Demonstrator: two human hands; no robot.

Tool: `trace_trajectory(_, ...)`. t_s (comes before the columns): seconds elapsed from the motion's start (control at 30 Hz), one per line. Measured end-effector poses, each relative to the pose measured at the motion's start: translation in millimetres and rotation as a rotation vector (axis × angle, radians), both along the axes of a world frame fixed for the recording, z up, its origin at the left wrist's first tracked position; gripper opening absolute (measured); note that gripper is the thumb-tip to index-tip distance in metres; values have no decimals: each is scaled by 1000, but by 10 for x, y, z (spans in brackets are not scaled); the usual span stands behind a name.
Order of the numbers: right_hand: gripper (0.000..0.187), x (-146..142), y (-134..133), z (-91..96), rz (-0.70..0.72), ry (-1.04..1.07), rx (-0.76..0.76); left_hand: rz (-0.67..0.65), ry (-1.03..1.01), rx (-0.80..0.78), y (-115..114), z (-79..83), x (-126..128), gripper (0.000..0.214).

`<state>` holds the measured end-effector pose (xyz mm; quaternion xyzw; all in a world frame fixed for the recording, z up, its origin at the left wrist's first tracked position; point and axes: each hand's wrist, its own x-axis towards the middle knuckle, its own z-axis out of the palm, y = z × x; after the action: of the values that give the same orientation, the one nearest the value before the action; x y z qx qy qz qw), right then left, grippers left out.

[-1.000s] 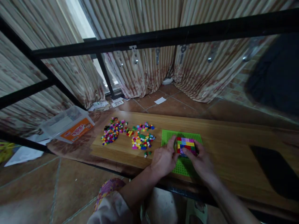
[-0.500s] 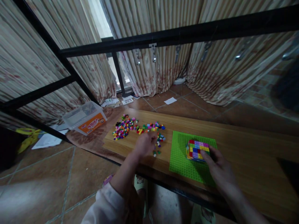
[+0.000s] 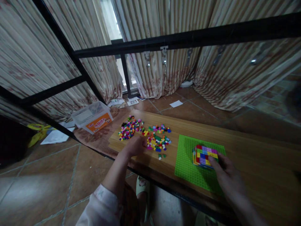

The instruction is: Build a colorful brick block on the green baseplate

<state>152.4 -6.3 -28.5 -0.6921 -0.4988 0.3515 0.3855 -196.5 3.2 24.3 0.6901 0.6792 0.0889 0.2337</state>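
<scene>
Loose toy building bricks [image 3: 156, 142] in many colours lie in the middle of the wooden board, with a second heap [image 3: 129, 129] to their left. My left hand [image 3: 136, 146] is low at the left edge of the middle group, its fingers curled together; whatever they hold, if anything, is hidden. On the right lies a green baseplate [image 3: 184, 163]. A multicoloured block of stacked building bricks [image 3: 204, 155] sits on or just over it. My right hand [image 3: 227, 169] grips this block from its right side, thumb on the near top edge.
A clear plastic tub [image 3: 92, 116] with an orange label stands at the board's left end. The wooden board [image 3: 254, 157] stretches to the right. A black metal rail [image 3: 174, 40] crosses above, with curtains behind. Papers [image 3: 176, 103] lie on the tiled floor.
My left hand has moved left across the middle bricks, uncovering more of them. My right hand stays on the brick block. The whole view has shifted slightly.
</scene>
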Motion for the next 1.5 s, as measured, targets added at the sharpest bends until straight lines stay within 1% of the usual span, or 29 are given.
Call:
trace_trajectory(0.17,62,50,-1,-44,13,-72,-4,98,110,49,44,-55,-68,17)
trace_trajectory(0.3,66,88,8,-76,8,-122,-35,163,123,91,86,-115,-89,23)
trace_trajectory(0.43,66,71,0,-39,-2,-152,-50,147,91,89,84,-149,-10,23)
trace_trajectory(0.63,68,27,-14,45,-8,-180,-56,133,64,94,78,-157,105,21)
trace_trajectory(0.83,67,40,-10,16,17,-143,-46,161,71,106,91,-196,155,21)
trace_trajectory(0.93,65,41,-4,-4,26,-124,-42,180,75,107,100,-171,163,16)
trace_trajectory(1.07,63,10,3,-8,27,-68,-5,171,51,126,120,-66,131,13)
trace_trajectory(1.13,62,-16,-1,1,15,-33,14,146,-64,160,132,-22,160,15)
trace_trajectory(1.17,61,-30,-5,5,12,-12,29,127,-163,178,135,-12,206,16)
trace_trajectory(1.27,61,-64,-11,12,5,28,76,64,-550,196,117,-35,495,17)
trace_trajectory(1.33,60,-76,-9,8,8,50,100,47,-772,147,70,-79,780,17)
trace_trajectory(1.37,60,-79,-6,4,11,58,113,32,-857,91,40,-103,928,17)
trace_trajectory(1.43,59,-80,0,-2,11,65,133,54,-1006,-11,-20,-144,1195,15)
trace_trajectory(1.5,60,-80,2,2,4,64,134,98,-1121,-107,-59,-169,1388,16)
